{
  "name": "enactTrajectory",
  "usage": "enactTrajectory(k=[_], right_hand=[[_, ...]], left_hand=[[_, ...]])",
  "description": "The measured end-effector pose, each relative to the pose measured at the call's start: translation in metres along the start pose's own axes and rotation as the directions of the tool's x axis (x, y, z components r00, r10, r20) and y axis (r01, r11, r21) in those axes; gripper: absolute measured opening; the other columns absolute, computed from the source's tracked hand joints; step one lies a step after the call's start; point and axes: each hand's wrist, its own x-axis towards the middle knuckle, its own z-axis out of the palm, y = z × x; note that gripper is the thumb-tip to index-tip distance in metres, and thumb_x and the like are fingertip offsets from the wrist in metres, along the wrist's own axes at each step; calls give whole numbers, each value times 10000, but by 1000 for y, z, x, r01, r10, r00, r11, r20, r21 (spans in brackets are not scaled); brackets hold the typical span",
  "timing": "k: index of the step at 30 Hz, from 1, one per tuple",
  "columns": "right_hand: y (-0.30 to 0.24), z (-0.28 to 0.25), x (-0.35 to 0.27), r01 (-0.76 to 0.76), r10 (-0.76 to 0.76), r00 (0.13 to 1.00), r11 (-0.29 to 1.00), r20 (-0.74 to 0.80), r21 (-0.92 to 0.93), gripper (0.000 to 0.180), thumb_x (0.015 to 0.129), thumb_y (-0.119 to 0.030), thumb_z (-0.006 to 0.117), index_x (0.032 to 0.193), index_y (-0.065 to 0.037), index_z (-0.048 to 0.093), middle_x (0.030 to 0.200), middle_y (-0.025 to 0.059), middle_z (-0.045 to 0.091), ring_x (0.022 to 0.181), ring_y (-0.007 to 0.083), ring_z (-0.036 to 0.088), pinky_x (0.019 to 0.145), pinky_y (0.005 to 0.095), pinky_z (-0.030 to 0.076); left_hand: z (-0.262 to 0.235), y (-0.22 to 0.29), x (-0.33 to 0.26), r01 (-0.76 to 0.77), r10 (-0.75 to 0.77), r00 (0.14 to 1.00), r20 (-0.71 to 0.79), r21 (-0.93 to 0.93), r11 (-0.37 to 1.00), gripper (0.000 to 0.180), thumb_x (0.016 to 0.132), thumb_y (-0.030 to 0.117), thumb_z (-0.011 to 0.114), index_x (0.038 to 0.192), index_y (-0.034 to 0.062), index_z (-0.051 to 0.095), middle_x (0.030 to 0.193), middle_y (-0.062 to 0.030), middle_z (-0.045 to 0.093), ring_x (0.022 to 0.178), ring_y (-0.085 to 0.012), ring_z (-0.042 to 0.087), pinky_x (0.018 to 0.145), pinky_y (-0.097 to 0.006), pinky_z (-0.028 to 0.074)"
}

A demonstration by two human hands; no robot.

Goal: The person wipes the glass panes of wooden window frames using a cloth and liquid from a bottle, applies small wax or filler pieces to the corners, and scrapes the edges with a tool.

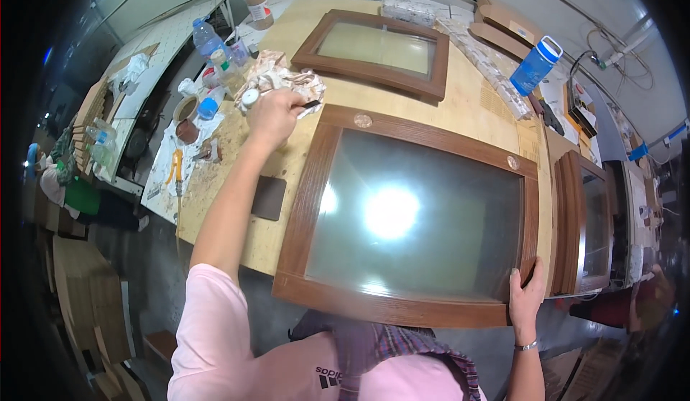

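Note:
A brown wooden cabinet door [295,257] with a glass pane lies on the worktable, its near edge jutting past the tabletop. My right hand [527,299] grips the door's right side near the lower corner, thumb on top of the frame. Over the table's left part, my left hand [272,119] is closed on a small black stick-like thing [311,104] whose tip points right; its kind is unclear. A white round cap [249,98] shows right beside that hand, in front of a crumpled stained cloth [277,77]. Two round clear discs [364,121] sit on the door's far corners.
A smaller glazed door [370,49] lies farther back. Bottles [208,38], a brown cup [187,131] and orange-handled pliers [175,167] crowd the left. A dark plate [269,197] lies near my left forearm. A blue bottle [535,67] and stacked frames [568,221] stand right.

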Motion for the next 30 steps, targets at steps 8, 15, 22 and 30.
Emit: enactTrajectory(k=[8,15,22,30], right_hand=[[-5,-2,1,-22,22,1000,1000,7,-16,658,911,-168,651,1416,161,386,1396,341,504,1315,440,494,1120,428,376],[1,-1,1,-36,36,999,999,-1,-33,662,901,-162,659,1412,163,390,1390,352,502,1305,456,498,1111,438,382],[3,-1,-1,-6,6,1000,999,3,-39,661,902,-158,655,1416,158,385,1391,355,499,1305,459,496,1115,438,378],[1,-2,0,10,-10,1000,1000,-2,-12,678,887,-184,670,1401,162,395,1323,362,543,1233,468,549,1062,441,428]], left_hand=[[-5,16,13,71,-76,996,39,120,990,100,829,179,746,912,125,758,924,-69,714,878,-288,682,766,-405,538],[-9,18,3,50,-50,995,82,8,999,85,816,150,742,883,98,744,866,-74,698,846,-287,679,743,-402,534],[9,25,15,-116,117,993,-26,36,993,72,818,131,725,879,94,733,881,-88,689,847,-304,675,735,-424,532],[30,74,4,-226,227,974,-23,17,974,51,818,89,682,838,49,706,881,-135,688,795,-341,678,719,-441,552]])
